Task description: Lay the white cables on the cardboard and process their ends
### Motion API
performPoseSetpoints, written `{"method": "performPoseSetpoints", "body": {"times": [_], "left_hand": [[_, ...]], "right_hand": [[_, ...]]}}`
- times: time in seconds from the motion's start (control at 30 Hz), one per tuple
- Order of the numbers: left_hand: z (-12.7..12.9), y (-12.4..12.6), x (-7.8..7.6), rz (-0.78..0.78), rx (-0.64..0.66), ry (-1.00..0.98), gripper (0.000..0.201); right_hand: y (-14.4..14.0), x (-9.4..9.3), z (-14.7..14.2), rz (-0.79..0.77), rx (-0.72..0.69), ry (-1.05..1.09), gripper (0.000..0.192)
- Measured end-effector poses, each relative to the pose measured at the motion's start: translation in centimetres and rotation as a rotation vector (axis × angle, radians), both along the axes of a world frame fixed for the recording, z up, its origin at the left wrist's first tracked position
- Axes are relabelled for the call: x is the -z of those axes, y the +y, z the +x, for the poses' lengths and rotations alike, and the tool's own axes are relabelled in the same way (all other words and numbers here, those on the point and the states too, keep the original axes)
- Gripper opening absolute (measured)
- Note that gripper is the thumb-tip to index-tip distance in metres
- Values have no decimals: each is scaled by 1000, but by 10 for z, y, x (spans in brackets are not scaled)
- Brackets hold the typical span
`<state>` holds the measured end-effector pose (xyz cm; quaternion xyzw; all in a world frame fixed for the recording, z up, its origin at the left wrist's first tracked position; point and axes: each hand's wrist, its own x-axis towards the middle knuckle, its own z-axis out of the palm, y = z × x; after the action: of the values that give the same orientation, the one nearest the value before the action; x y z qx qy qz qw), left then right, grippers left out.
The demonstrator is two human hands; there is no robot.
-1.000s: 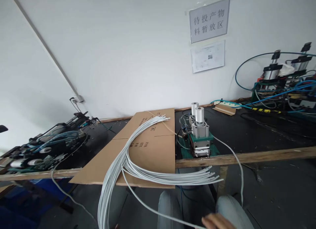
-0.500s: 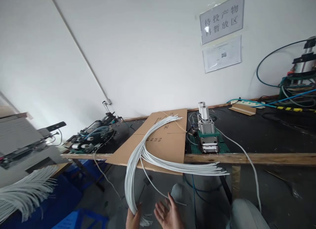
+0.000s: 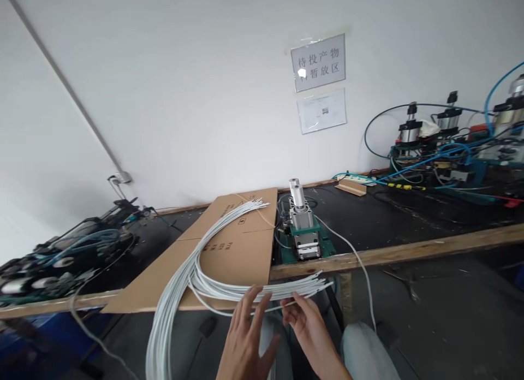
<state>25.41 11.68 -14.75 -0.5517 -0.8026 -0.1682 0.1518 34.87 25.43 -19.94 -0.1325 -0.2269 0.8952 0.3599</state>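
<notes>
A bundle of thin white cables [image 3: 180, 284] curves over the cardboard sheet, one end lying on the cardboard and another pointing right past the bench edge. One loose cable [image 3: 213, 310] sags just under the bundle and runs to my right hand [image 3: 309, 328], whose thumb and curled fingers are closed on it below the cut ends. My left hand [image 3: 248, 336] is beside it, fingers apart and holding nothing, the fingertips overlapping the bundle in view. Whether they touch the cables I cannot tell.
Flattened cardboard [image 3: 237, 257] covers part of the black bench [image 3: 368, 221]. A small pneumatic press [image 3: 305, 227] stands right of it. More machines with blue hoses [image 3: 413, 170] stand at the far right, another machine [image 3: 61, 260] at the left. A grey cord [image 3: 360, 265] hangs over the wooden edge.
The view has turned right. My left hand has let go of the bundle's lower part and moved up to the right-hand end. My right hand, open before, has closed on the loose cable.
</notes>
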Motion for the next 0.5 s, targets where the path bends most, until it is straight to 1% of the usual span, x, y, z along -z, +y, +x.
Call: {"method": "performPoseSetpoints", "body": {"times": [0.03, 0.07, 0.1, 0.13, 0.2, 0.27, 0.33, 0.43, 0.5], "left_hand": [[1, 19, -12, -203, 7, -33, 72], [1, 36, -22, -272, 35, -59, 82], [-1, 51, -30, -311, 65, -75, 86], [-3, 63, -36, -339, 91, -90, 83], [-11, 77, -42, -358, 133, -127, 68], [-18, 79, -39, -368, 148, -180, 53], [-25, 73, -29, -344, 145, -242, 45], [-32, 60, -10, -270, 125, -336, 33], [-34, 54, -3, -219, 113, -389, 27]], "right_hand": [[6, -4, -2, 14, -14, -15, 45], [11, -6, -4, 25, -26, -35, 47], [15, -7, -6, 34, -34, -60, 50], [18, -6, -7, 45, -39, -90, 53], [21, -3, -5, 78, -53, -154, 58], [18, -2, -1, 113, -55, -206, 62], [12, -7, 4, 135, -25, -234, 63], [4, -23, 9, 154, 78, -218, 64], [4, -39, 11, 193, 152, -200, 63]]}}
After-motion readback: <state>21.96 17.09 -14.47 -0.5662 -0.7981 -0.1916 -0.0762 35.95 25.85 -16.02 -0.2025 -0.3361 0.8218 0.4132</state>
